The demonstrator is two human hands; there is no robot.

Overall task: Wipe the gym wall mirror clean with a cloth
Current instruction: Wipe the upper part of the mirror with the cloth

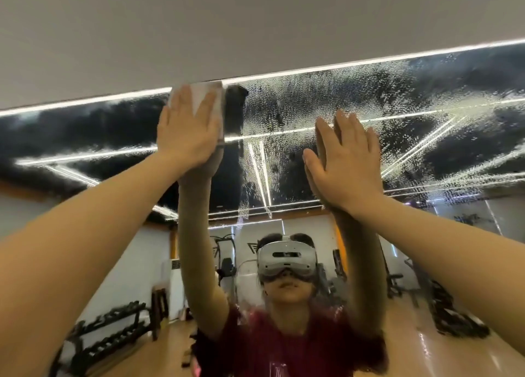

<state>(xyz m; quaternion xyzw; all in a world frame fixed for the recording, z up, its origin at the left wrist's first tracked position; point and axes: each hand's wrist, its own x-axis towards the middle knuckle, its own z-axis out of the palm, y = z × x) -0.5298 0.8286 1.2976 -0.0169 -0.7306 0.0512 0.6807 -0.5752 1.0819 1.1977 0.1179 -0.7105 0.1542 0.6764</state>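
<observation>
The wall mirror (326, 115) fills the view in front of me, its upper part covered with spray droplets. My left hand (186, 129) presses a white cloth (200, 95) flat against the glass at the mirror's top edge, fingers straight. My right hand (348, 161) rests flat on the wet glass to the right, fingers straight, holding nothing. The strip of glass to the left of the cloth looks darker, with fewer droplets. Much of the cloth is hidden under my left hand.
A plain grey wall (227, 21) rises above the mirror's bright top edge (369, 61). The mirror reflects a person in a headset and red shirt, a dumbbell rack (113, 334), gym machines and a wooden floor behind me.
</observation>
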